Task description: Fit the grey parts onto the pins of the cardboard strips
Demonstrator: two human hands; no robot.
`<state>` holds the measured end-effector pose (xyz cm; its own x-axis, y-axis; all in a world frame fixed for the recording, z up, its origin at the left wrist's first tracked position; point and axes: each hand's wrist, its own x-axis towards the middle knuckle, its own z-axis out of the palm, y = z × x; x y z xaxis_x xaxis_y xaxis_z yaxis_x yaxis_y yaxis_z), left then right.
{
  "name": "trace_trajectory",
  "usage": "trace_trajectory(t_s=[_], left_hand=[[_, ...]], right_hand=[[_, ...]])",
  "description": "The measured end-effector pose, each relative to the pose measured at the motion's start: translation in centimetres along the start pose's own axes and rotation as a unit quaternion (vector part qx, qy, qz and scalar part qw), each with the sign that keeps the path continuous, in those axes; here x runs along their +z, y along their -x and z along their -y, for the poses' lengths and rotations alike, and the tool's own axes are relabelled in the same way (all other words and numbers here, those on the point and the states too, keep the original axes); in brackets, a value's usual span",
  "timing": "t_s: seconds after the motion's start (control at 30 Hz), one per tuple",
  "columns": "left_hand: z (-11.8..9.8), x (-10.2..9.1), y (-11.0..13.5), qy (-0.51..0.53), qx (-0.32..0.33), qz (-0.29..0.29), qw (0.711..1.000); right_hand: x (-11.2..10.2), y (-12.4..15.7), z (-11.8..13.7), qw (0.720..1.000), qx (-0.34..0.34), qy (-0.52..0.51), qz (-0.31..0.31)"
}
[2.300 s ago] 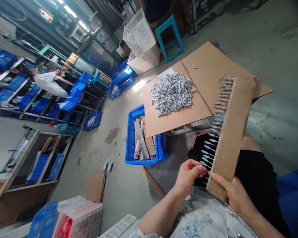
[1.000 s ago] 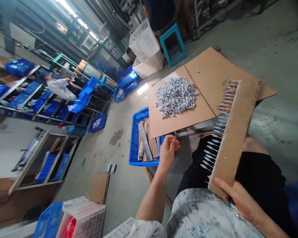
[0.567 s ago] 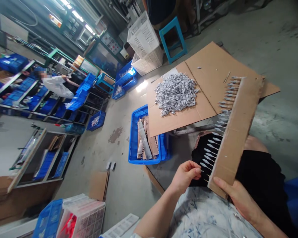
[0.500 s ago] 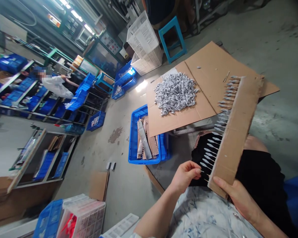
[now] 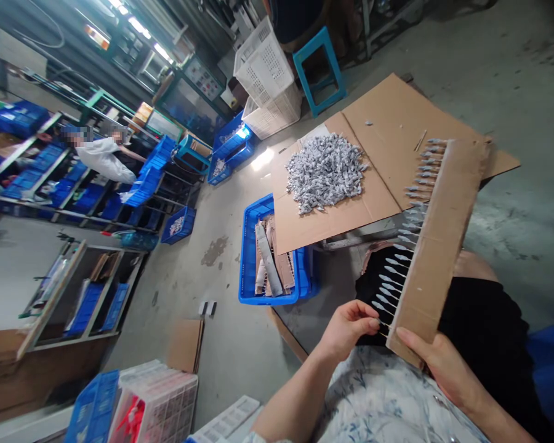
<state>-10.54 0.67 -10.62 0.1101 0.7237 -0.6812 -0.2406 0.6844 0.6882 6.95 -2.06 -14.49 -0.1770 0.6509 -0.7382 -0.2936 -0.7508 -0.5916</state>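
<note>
My right hand [image 5: 436, 357] grips the lower end of a long cardboard strip [image 5: 436, 258], its thumb on the face. Thin sticks stand out along the strip's left edge, most tipped with small grey pointed pieces [image 5: 390, 286]. At the lowest sticks, my left hand [image 5: 353, 326] pinches a small grey piece between thumb and fingertips, mostly hidden by them. A pile of similar grey pieces [image 5: 325, 172] lies on a cardboard sheet [image 5: 383, 157] beyond the strip. A few loose sticks [image 5: 420, 141] and one stray piece rest on that sheet.
Left of the sheet, a blue crate [image 5: 245, 271] holds more cardboard strips. White crates [image 5: 265, 67] and a blue stool [image 5: 321, 71] stand behind. Shelves with blue bins [image 5: 21, 117] and a person are at far left. A white crate [image 5: 166, 394] sits at lower left.
My left hand has moved slightly right, bringing its fingertips closer to the strip's lowest sticks. My right hand and the strip stay nearly still.
</note>
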Motion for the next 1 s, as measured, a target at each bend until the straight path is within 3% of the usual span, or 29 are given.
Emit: trace_trajectory(t_s=[0.67,1.0], left_hand=[[1.2,-0.3,-0.4,0.067,0.039,0.033,0.996],[1.1,1.1,0.3,0.125,-0.013,0.009,0.992]], right_hand=[[0.0,0.4,0.5,1.000,-0.010,0.013,0.005],[0.4,0.3,0.6,0.999,0.005,-0.031,-0.037]])
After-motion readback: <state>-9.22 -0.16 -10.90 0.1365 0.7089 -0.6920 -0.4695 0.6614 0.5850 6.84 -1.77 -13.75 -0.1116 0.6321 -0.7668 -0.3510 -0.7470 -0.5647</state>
